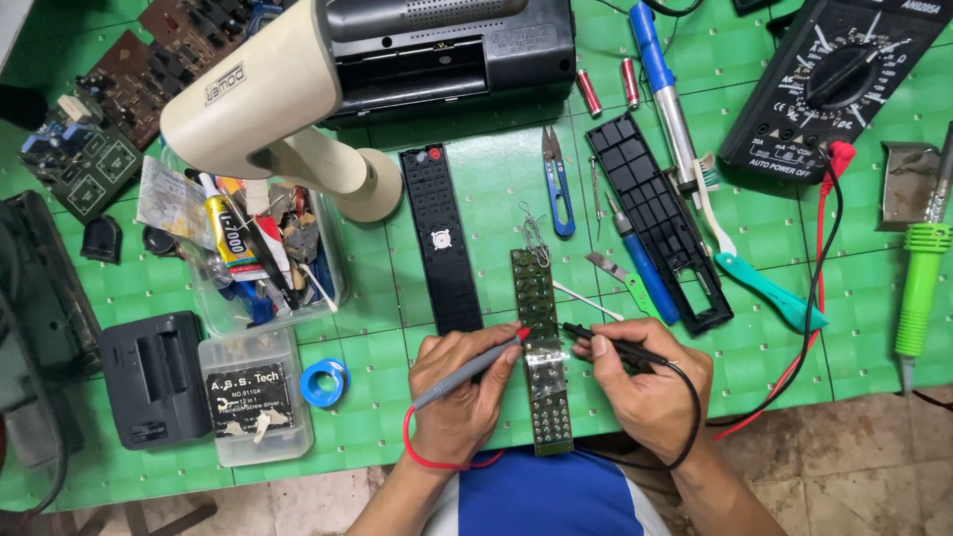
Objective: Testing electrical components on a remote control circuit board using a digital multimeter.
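A long green circuit board [537, 298] lies on the green cutting mat [397, 318] at the front centre. My left hand [459, 392] holds a red-tipped test probe [475, 365] with its tip on the board's left edge. My right hand [645, 382] holds a black test probe [608, 343] whose tip touches the board's right edge. Red and black leads run from the probes to a black multimeter [839, 84] at the back right.
Two black remote-control shell halves [440, 238] [657, 220] flank the board. Thread snips [558, 184], a blue-handled soldering tool [663, 94], a toothbrush [754, 273], a green soldering iron [918, 288], two batteries [608, 87], a lamp [263, 94], clear parts boxes [253, 397] and a tape roll [325, 382] surround them.
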